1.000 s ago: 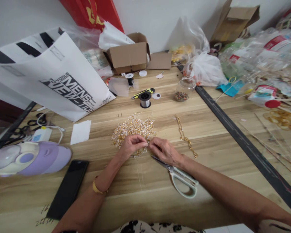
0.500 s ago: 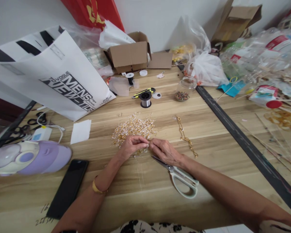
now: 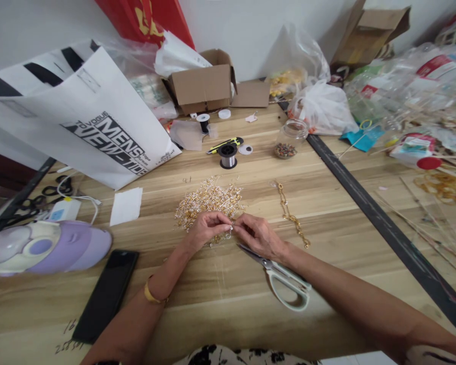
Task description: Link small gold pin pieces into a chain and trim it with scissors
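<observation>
My left hand (image 3: pixel 207 226) is closed in a pinch on a small silvery beaded chain (image 3: pixel 228 235) with a ring on it. My right hand (image 3: pixel 259 234) meets it from the right, thumb and fingers pinched at the chain's upper end; the exact part between them is too small to make out. Just beyond the hands lies a pile of gold and silver beaded pieces (image 3: pixel 209 198). Scissors (image 3: pixel 287 284) with pale handles lie below my right hand, blades partly open and pointing toward it. A gold chain (image 3: pixel 289 215) rests farther right.
A spool of clear line (image 3: pixel 228 156), a yellow utility knife (image 3: pixel 237 140) and a jar of beads (image 3: pixel 291 138) stand beyond the pile. At left are a phone (image 3: pixel 108 294), a purple bottle (image 3: pixel 76 246) and a white paper bag (image 3: pixel 110 121). Plastic bags (image 3: pixel 323 106) crowd the back right.
My right hand's fingers have shifted slightly and lifted a little from the piece. My left hand stays almost in place, still pinching.
</observation>
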The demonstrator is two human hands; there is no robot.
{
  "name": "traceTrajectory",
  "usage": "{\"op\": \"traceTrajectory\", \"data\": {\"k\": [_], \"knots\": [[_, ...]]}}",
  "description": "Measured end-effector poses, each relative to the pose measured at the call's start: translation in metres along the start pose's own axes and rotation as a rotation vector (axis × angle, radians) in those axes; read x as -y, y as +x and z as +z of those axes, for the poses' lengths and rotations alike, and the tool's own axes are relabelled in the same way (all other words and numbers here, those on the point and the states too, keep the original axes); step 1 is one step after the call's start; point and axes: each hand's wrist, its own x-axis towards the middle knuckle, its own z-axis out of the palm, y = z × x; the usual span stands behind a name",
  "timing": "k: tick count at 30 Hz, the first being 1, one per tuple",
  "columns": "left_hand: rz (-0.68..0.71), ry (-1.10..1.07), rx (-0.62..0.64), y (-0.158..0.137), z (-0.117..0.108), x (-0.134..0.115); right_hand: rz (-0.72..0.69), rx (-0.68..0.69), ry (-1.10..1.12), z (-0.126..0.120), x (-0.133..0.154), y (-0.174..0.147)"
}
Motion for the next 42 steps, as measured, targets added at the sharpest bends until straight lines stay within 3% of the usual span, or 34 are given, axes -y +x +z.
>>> {"op": "traceTrajectory", "data": {"k": [9,13,18,24,42], "knots": [[-0.019,-0.002,-0.008,0.001,0.000,0.003,-0.049,0.003,0.034,-0.002,0.006,0.002],[-0.024,0.003,-0.014,0.000,0.000,0.001,0.091,0.043,0.144,-0.003,0.007,0.003],[-0.015,-0.004,-0.025,0.000,0.001,-0.001,0.290,0.123,0.450,-0.003,0.006,0.004],[-0.001,-0.012,-0.016,0.000,0.001,-0.001,0.365,0.124,0.719,-0.004,0.010,0.007],[0.025,-0.028,-0.004,0.000,0.001,-0.001,0.393,0.129,0.789,-0.004,0.007,0.008]]}}
